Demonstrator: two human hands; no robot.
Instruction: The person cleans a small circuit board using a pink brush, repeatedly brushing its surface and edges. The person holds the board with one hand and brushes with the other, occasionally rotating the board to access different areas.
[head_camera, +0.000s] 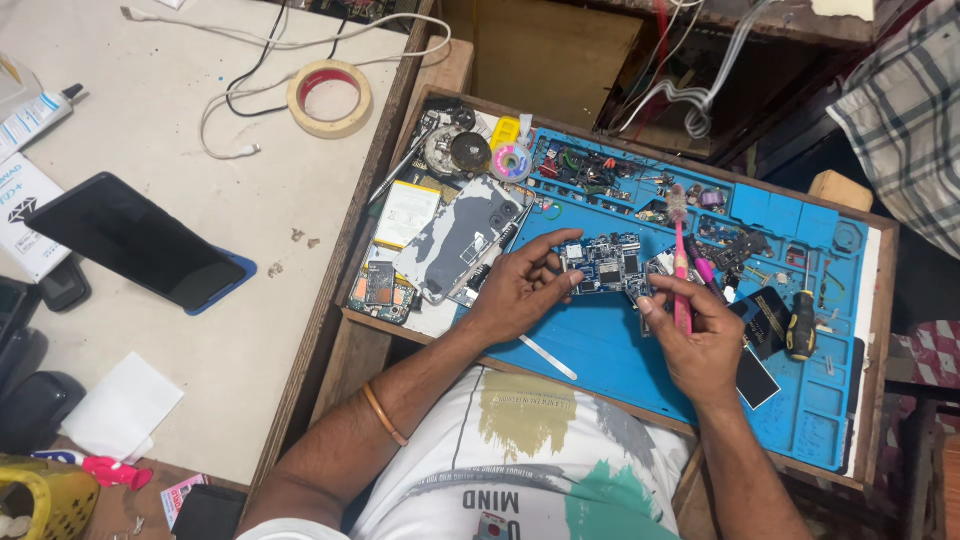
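Note:
My left hand (522, 285) pinches the left edge of a small blue circuit board (604, 264) and holds it over the blue work mat (600, 350). My right hand (692, 330) grips a pink brush (681, 262) upright, its bristles up near the mat's compartments, and its fingertips touch the board's right side. A grey phone back shell (457, 238) lies just left of my left hand. A thin metal strip (547, 357) rests on the mat below my left wrist.
The mat sits in a wooden tray (365, 325) with several small parts, a screwdriver (801, 325), a dark phone part (757, 378) and a yellow battery (407, 213). On the white table to the left lie a black phone (130, 240), a tape roll (329, 97) and cables (250, 75).

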